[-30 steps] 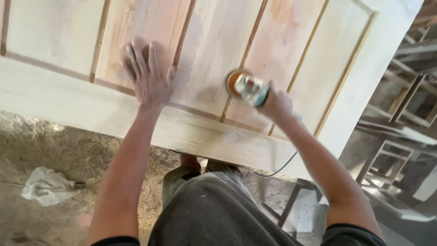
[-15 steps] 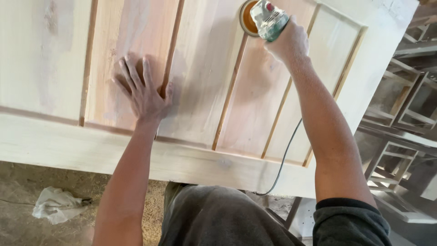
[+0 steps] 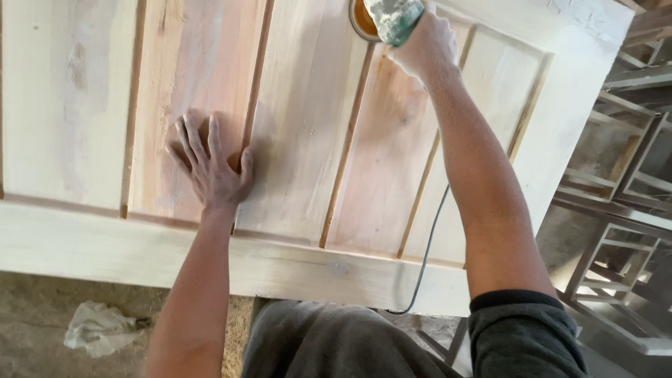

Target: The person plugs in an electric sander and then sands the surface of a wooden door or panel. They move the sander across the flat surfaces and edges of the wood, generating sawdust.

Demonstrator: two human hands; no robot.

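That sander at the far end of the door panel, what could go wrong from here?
The right hand holds the sander at full reach, so control may be weaker and the disc could gouge a groove edge. The cord hangs along the panel under the arm and might snag. The left hand lies flat on the boards, exposed if the sander sweeps back.

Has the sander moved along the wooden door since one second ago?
Yes. The sander, gripped by the right hand, went from near the bottom rail up the groove, away from the person.
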